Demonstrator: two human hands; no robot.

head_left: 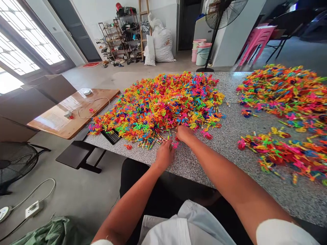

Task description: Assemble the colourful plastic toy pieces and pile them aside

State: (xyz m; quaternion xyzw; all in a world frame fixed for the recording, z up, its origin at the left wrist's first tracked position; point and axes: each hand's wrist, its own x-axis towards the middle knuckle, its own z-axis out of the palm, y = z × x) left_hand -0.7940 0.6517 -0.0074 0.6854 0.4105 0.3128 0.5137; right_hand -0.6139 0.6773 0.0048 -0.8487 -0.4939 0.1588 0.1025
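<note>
A large heap of small, bright plastic pieces [163,102] in many colours lies on the speckled stone table [189,163]. Short patterned sticks [146,143] stick out along its near edge. My left hand [165,153] is at that edge, thumb and fingers closed together; a yellow-green bit and a pink piece [175,145] show by the fingertips, but what it grips is unclear. Just right and beyond, my right hand [184,132] touches the heap's front with fingers curled, their tips hidden. A black slotted tray [111,136] lies partly under the heap's left side.
More similar pieces with sticks form a far pile [283,88] and a nearer pile [283,153] on the right. A wooden board [68,112] with a cable stands left. Beyond the table are a standing fan [217,30], buckets [203,54] and white sacks [162,44].
</note>
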